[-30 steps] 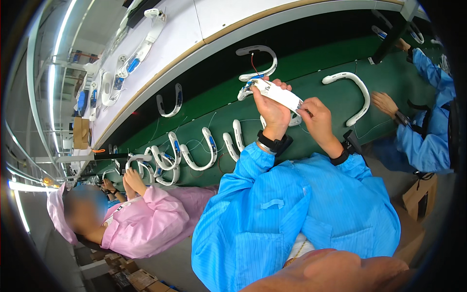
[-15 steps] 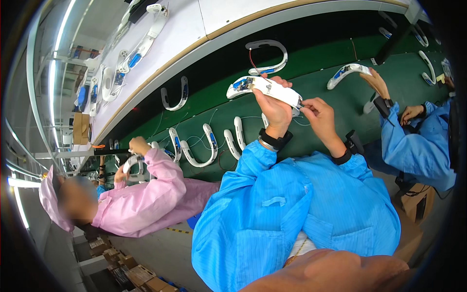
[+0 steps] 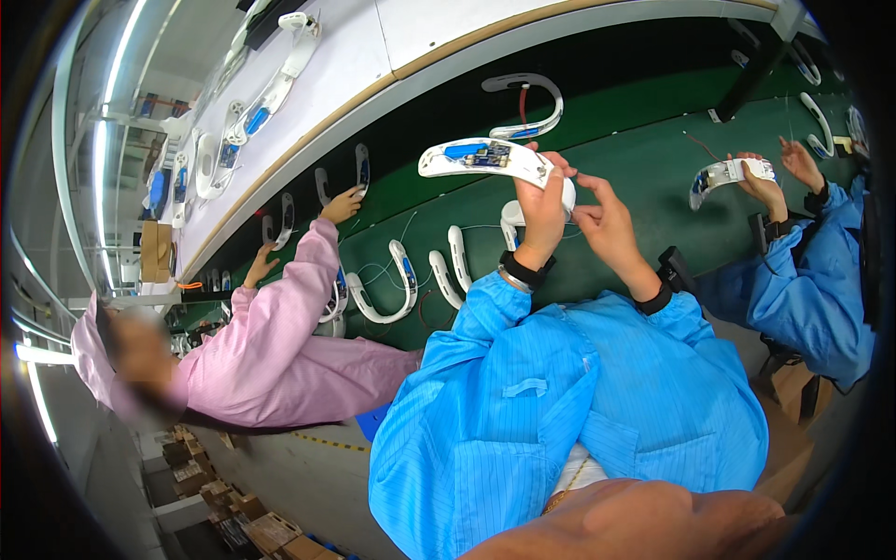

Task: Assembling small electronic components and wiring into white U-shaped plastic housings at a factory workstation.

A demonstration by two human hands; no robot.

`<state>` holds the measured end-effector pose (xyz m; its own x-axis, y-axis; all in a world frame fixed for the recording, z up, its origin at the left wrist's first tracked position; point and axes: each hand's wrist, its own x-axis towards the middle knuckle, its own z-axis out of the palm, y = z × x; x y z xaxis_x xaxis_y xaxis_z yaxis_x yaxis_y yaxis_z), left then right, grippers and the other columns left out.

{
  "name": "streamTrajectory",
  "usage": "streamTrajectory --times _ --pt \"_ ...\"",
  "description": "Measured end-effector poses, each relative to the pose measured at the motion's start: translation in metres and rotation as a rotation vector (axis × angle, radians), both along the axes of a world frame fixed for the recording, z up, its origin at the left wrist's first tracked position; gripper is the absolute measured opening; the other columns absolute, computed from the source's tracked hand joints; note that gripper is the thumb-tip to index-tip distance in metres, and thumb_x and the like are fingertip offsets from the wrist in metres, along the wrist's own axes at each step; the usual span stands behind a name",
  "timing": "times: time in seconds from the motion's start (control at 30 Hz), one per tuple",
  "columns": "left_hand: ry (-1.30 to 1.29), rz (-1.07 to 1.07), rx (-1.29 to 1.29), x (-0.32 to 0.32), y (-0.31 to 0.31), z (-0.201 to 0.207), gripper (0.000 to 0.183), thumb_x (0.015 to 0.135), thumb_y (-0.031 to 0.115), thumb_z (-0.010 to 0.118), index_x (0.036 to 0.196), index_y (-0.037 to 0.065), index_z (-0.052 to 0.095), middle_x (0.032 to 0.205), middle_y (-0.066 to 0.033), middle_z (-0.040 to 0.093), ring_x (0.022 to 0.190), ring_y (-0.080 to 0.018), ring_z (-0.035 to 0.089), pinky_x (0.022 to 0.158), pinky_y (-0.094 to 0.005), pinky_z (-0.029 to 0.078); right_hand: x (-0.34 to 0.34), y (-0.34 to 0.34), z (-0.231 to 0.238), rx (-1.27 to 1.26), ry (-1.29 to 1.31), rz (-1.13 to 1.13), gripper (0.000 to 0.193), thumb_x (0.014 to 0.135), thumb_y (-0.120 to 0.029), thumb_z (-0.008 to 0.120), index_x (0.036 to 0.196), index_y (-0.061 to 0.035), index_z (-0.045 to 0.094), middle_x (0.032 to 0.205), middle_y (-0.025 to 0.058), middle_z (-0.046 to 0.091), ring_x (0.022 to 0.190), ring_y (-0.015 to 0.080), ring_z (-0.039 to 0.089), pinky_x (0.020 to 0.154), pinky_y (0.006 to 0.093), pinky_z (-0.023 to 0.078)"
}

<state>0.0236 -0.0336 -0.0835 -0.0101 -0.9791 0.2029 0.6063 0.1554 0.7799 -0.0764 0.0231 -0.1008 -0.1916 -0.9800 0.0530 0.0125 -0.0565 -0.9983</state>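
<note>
A white curved neck massager [image 3: 499, 161] is raised over the green work surface, its casing uncovered so that a blue part and a circuit board show. My left hand [image 3: 539, 219] is wrapped round its near end. Close beside, my right hand [image 3: 609, 224] pinches thumb and fingertips together at the rounded white end; whatever lies between them is too small to make out. Behind my left wrist, another white massager part [image 3: 511, 217] rests on the surface, partly hidden. Beyond the held piece stands one more massager [image 3: 527, 133] with a red wire.
Several U-shaped massagers [image 3: 397, 289] with thin cables lie to the left on the green surface [image 3: 635, 159]. A white shelf [image 3: 350, 51] runs above. At left a co-worker's pink sleeve [image 3: 289, 280] reaches in; at right a co-worker in blue holds a similar piece [image 3: 723, 175].
The held massager has turned and its far end shifted left; my right fingers stay at its near end. The pink-sleeved co-worker's hands moved outward to pieces on the line. The right co-worker's piece was turned.
</note>
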Motion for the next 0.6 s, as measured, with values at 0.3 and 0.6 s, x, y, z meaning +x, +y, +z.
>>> streamTrajectory --times 0.3,0.6 --pt "-0.322 -0.116 -0.037 0.01 -0.013 -0.022 0.034 0.088 -0.001 0.048 0.12 -0.001 0.037 0.095 -0.0058 0.053 0.085 -0.0116 0.053 0.076 -0.0241 0.044 -0.005 -0.06 0.071 -0.302 0.46 0.248 0.032 0.072 -0.009 0.068 0.103 -0.0045 0.062 0.085 0.0092 0.063 0.066 0.0167 0.06 0.06 0.0279 0.047" --pt "-0.436 -0.296 0.209 0.054 -0.004 -0.027 0.016 0.092 0.011 0.054 0.105 0.003 0.049 0.085 -0.0052 0.057 0.071 -0.0119 0.058 0.063 -0.025 0.049 0.033 -0.095 0.052 -0.181 -0.093 0.185 0.017 0.083 0.0 0.062 0.101 -0.0004 0.06 0.079 0.0022 0.061 0.068 0.0053 0.057 0.059 0.0171 0.045"
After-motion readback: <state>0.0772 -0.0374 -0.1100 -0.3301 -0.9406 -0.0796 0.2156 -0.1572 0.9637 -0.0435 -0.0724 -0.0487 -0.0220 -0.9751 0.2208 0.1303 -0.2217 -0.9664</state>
